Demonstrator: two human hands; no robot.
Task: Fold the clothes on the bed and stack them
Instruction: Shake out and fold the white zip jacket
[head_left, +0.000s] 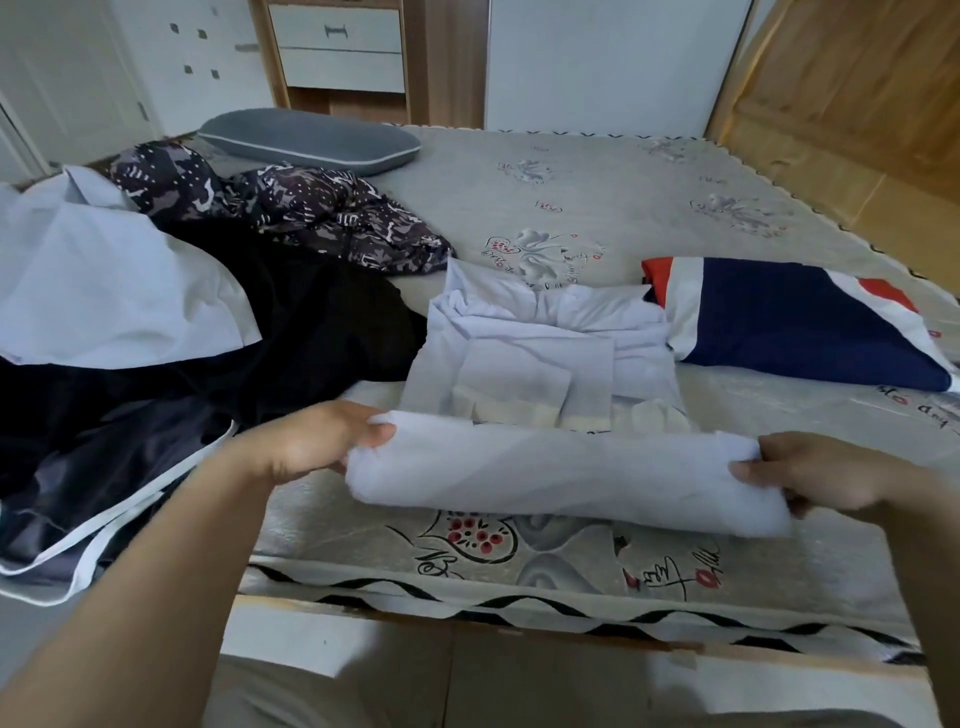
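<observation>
Both hands pinch the near hem of a white shirt (545, 374), left hand (311, 441) at 9 o'clock, right hand (815, 473) at 3, apparently to fold it evenly upward. It lies on the patterned mattress (571, 551); unfolded clothes (218, 322) wait at 10 o'clock, a folded garment (800, 317) at 2, drawers (337, 47) beyond.

You're gripping the white garment (566, 475) w/ left hand (306, 441) & right hand (815, 475), its near edge folding over on the bed (597, 208).

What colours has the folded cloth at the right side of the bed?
The folded cloth is navy blue with white and red-orange parts, seen in the head view.
</observation>
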